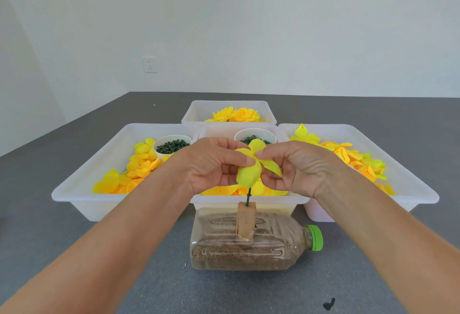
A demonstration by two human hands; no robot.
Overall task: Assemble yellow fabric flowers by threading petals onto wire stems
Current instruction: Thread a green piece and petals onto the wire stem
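Above the grey table [74,251], both hands' fingers [245,161] pinching yellow petals [249,174] atop stem [248,196].

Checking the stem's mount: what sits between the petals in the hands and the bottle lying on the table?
Head view: a green stem runs down from the petals into a wooden block on the bottle.

Translucent plastic bins [82,196], wooden block [246,221], matt grey table [49,226]
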